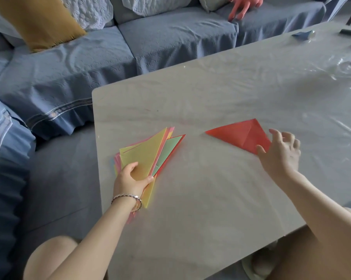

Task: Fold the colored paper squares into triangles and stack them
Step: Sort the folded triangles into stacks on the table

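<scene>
A stack of folded paper triangles point(148, 152), yellow on top with green, pink and red edges fanned out beneath, lies near the table's left edge. My left hand point(130, 178) grips the stack's near corner, thumb on top and fingers curled around it. A single red folded triangle point(239, 135) lies flat to the right of the stack. My right hand point(279, 152) hovers at that triangle's right corner with fingers spread and relaxed, holding nothing; whether it touches the paper is unclear.
The white table point(211, 199) is covered with clear plastic film. A blue sofa point(69, 77) runs along its far and left sides, with a mustard cushion point(35, 21) and a pink toy point(243, 5). A small blue object point(303, 35) sits at the far right.
</scene>
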Demonstrator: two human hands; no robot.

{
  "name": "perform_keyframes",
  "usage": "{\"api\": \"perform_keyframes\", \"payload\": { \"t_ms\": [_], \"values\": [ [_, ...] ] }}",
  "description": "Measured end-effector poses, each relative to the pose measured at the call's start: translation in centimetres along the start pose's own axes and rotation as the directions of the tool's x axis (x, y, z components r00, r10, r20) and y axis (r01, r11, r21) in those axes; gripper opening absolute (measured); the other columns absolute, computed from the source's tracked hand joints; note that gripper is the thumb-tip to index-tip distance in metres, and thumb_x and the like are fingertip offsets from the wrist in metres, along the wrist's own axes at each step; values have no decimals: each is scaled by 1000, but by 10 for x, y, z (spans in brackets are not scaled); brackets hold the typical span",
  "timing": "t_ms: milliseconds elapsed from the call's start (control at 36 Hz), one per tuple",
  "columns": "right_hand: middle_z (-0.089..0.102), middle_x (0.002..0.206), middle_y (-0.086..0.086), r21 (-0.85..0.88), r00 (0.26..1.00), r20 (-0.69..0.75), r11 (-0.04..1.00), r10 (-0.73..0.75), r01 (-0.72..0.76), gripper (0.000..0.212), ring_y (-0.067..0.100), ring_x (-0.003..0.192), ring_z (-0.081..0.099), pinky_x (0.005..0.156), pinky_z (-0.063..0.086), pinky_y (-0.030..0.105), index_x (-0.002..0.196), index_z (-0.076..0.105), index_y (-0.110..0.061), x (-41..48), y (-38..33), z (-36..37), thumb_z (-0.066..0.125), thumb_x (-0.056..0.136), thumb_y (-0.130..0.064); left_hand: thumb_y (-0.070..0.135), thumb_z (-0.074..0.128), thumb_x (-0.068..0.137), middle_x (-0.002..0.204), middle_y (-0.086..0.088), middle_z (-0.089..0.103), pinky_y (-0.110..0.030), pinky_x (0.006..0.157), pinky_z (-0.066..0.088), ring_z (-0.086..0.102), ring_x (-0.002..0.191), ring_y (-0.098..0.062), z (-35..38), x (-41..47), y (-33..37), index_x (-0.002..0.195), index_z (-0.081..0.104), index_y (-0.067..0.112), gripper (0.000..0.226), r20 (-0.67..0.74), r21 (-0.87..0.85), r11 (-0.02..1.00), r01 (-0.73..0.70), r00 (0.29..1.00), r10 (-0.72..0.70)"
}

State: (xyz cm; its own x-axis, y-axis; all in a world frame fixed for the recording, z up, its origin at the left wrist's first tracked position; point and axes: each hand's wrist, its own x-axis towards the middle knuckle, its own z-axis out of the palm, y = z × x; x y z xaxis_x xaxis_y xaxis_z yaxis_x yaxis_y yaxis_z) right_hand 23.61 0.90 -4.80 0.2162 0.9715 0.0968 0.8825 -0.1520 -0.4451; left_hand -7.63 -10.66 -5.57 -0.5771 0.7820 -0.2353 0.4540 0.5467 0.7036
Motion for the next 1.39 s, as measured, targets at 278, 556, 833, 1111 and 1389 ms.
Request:
{"api": "perform_keyframes", "payload": {
  "t_ms": [278, 556, 833, 1111, 1389],
  "values": [
    [43, 132, 12, 180, 897, 185, 911, -401, 370, 38, 27, 127, 31, 104, 26, 33, 119, 59, -14, -59, -26, 15, 67, 82, -16, 20, 44, 96, 112, -13, 64, -31, 79, 44, 58, 101, -30, -15, -4, 2, 119, 57, 7, 30, 14, 223, 957, -186, 982, 188],
    [47, 129, 8, 332, 849, 21, 805, -528, 492, 32, 17, 121, 39, 94, 33, 29, 115, 61, -14, -81, -18, 3, 65, 84, -9, -4, 38, 73, 91, -13, 72, -41, 85, 44, 70, 83, -29, 7, -16, 15, 91, 69, 1, 37, -42, 577, 416, -703, 484, 874],
    [58, 127, 2, 197, 699, 13, 687, -715, 700, 38, 16, 124, 45, 101, 34, 30, 116, 63, -9, -98, 2, 14, 43, 87, -24, -3, 31, 79, 102, 0, 71, -39, 96, 39, 66, 100, -17, 68, -21, 17, 94, 66, 17, 43, 445, 446, -22, -895, 200, 873],
    [56, 132, 0, -23, 655, 355, 695, -667, 719, 67, 17, 122, 51, 105, 26, 30, 125, 59, -13, -125, -7, 46, 6, 100, -45, 21, 35, 84, 128, -5, 57, -32, 102, 36, 55, 118, -20, 91, -59, -3, 127, 48, 9, 46, 443, 338, 422, -842, 537, 718],
    [51, 135, 4, -122, 708, 419, 737, -569, 665, 70, 19, 124, 48, 108, 14, 27, 127, 57, -10, -138, 4, 37, 6, 98, -50, 50, 5, 96, 135, -1, 52, -34, 101, 22, 51, 122, -22, 78, -67, -9, 128, 53, 23, 64, 430, 581, 501, -641, 765, 479]
  ]
}}
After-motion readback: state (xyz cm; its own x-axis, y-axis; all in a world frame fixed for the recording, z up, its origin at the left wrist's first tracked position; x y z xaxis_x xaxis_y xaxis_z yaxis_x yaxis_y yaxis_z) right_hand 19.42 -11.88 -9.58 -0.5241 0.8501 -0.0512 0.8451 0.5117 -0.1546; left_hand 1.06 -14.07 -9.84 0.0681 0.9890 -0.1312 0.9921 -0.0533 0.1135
